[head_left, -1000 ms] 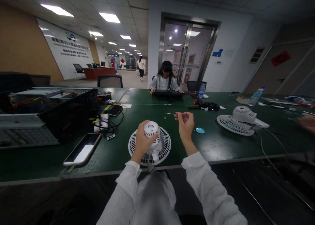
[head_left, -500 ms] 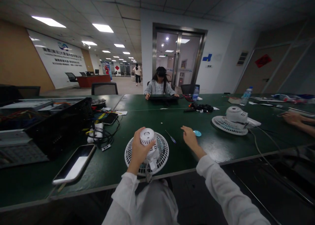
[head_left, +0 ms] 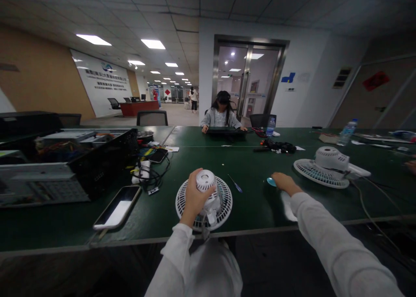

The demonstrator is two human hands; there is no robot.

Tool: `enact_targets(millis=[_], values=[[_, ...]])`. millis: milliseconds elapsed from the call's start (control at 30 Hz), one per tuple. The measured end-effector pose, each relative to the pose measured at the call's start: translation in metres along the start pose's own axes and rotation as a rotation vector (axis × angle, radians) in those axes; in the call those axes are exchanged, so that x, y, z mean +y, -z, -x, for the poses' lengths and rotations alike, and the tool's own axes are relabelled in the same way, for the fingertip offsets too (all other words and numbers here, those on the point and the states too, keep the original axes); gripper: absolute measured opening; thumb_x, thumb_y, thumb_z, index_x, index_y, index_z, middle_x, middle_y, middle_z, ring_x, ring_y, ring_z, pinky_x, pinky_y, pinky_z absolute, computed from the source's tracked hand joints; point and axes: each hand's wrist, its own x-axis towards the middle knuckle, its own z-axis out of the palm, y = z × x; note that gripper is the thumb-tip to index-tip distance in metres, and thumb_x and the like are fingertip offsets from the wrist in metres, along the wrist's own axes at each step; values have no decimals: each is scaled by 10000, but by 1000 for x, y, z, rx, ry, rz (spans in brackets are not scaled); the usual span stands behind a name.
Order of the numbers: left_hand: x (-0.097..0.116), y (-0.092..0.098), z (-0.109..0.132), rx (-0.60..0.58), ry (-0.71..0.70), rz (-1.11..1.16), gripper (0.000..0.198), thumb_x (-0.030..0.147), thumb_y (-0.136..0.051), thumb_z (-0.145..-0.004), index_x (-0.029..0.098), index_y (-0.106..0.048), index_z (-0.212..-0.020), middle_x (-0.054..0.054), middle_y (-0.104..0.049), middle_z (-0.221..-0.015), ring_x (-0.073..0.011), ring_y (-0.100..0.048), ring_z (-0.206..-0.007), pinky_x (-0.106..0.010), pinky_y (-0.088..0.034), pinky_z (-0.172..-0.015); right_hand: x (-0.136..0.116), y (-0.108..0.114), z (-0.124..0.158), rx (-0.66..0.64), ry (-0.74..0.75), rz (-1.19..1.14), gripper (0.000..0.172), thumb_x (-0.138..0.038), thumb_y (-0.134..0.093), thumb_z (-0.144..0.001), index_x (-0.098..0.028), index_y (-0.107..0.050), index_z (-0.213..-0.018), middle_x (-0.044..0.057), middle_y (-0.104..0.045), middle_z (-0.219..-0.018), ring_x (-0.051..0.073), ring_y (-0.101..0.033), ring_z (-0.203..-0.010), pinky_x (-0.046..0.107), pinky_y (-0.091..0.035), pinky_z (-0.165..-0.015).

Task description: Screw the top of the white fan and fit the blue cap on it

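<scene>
A white fan head (head_left: 224, 197) lies grille-down near the table's front edge, its motor housing facing up. My left hand (head_left: 195, 197) is wrapped round that housing from the left, thumb across its near side. Farther right, my right hand (head_left: 286, 183) has its fingers closed at the right edge of a small light-blue disc (head_left: 271, 182), low over the table. Those fingers partly cover the disc. Between the two hands rests a thin screwdriver (head_left: 236, 185) with a blue-purple handle.
A second white fan (head_left: 329, 160) with a trailing cord lies at right. To the left are a phone (head_left: 118, 207), tangled cables (head_left: 157, 171) and an opened computer case (head_left: 107, 158). Across the table sits a person (head_left: 222, 115) holding a dark panel. Water bottles (head_left: 347, 131) stand farther back.
My right hand has moved right and come onto the blue disc, its fingers closing there. The left hand keeps its hold on the fan head. The view has turned slightly left.
</scene>
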Motion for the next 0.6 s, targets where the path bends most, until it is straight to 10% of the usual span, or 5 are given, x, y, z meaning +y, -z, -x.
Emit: enact_targets(millis=[233,400,500,600], values=[[6,1,1,-7,35,20,599,241,-721,-621,199,-490,-1172,-84,-536,-1211,-248,-504,-1151,-425,-360,-1022,-56,65,-15,126,134,-53,228,-85,-466,-834,-28,-656,-947,227,-644,-998,241,-627,-886,312,-426,-749],[6,0,0,-11,74,78,770,228,-733,-600,198,-374,-1280,-94,-527,-1236,-239,-518,-1140,-417,-357,-1028,-147,110,8,224,519,-174,198,-257,-511,-876,-172,-627,-1012,34,-650,-982,123,-586,-845,217,-415,-770],[5,-1,0,-8,70,100,803,215,-739,-586,198,-348,-1287,-88,-538,-1213,-236,-529,-1130,-414,-360,-1027,-192,127,36,360,960,-163,160,-189,-514,-867,-122,-624,-962,67,-643,-917,148,-574,-828,255,-420,-753],[3,-1,0,-4,81,92,808,228,-743,-590,202,-343,-1292,-94,-522,-1238,-247,-513,-1158,-428,-358,-1029,-220,136,56,372,1082,113,142,-134,-523,-860,-104,-634,-943,104,-649,-932,191,-571,-904,289,-409,-752]])
